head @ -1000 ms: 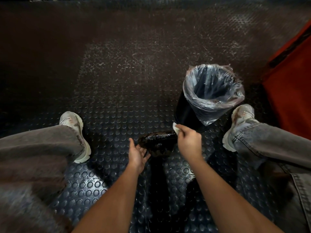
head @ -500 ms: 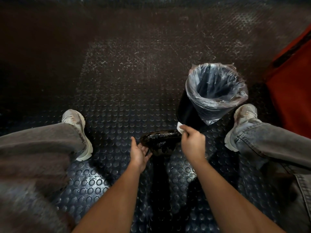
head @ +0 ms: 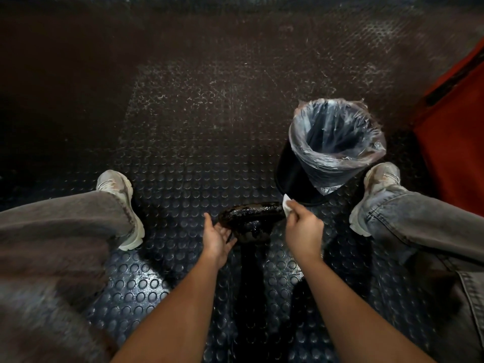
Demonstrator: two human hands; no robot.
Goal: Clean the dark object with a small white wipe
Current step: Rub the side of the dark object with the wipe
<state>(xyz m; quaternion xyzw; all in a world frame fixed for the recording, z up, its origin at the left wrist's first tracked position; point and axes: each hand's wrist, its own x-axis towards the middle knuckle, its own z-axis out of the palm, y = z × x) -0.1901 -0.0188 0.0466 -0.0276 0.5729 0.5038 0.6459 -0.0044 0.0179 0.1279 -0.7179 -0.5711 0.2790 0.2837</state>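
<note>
Since 1.0 s ago: right hand (head: 303, 230) with the white wipe (head: 287, 204) has shifted slightly toward the bin side, at the right end of the dark object (head: 250, 218); left hand (head: 217, 238) and object essentially unchanged.

Dark object: one, glossy black, elongated, low centre of view, held between the two hands above the studded rubber floor (head: 183, 153). What it stands on is lost in shadow.

Left hand: at the object's 8 o'clock end, palm up, fingers nearly straight and slightly spread, touching the underside; no clamp seen.

Right hand: at the object's 3 o'clock end, fingers curled, thumb and fingers pinching the wipe, which touches the object's end.

Counts: wipes 1; bins 1, a black bin (head: 296, 176) with clear liner (head: 337, 142), at 1 o'clock from the object, just beside the wipe; pale shoes 2, left shoe (head: 119, 203) at 9 o'clock, right shoe (head: 374, 195) at 3 o'clock; red surface (head: 453, 142), 1, far right.

Writing, labels, brands: none legible.
</note>
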